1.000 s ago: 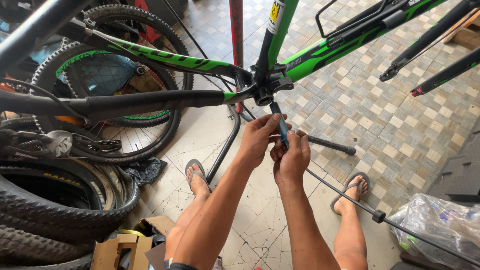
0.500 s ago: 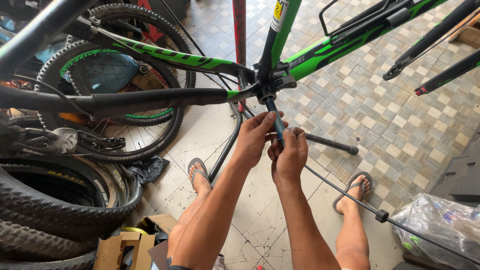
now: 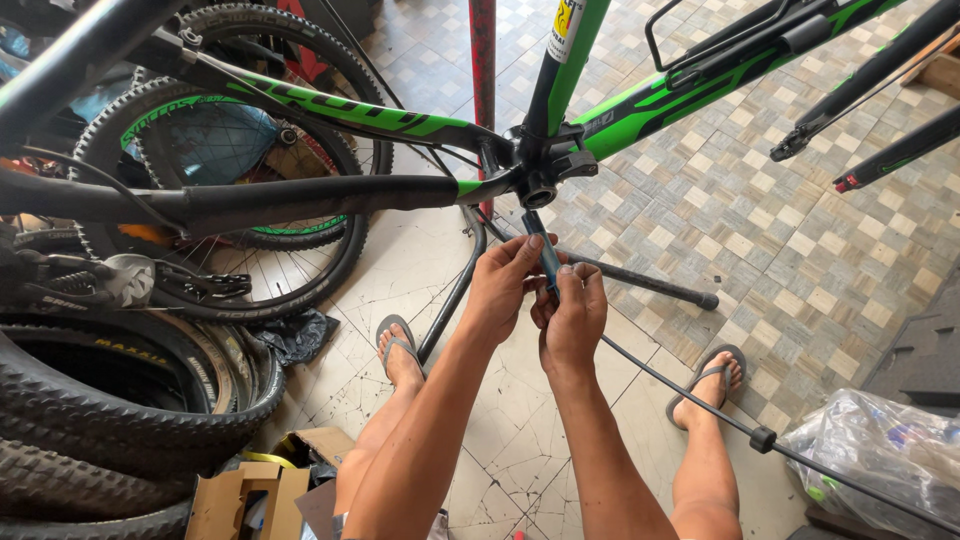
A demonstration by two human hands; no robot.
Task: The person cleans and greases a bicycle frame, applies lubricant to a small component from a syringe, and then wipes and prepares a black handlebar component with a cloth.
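Blue tool point(image 3: 545, 258), thin and stiff and surely light, sits pinched between my left hand point(image 3: 507, 288) and right hand point(image 3: 572, 318), both close together just under the green bike frame point(image 3: 640, 105), gripped at its lower end.

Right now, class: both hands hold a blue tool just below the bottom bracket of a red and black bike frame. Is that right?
Not quite. The head view shows the frame is green and black. Both hands, left and right, do hold the blue tool below the bottom bracket.
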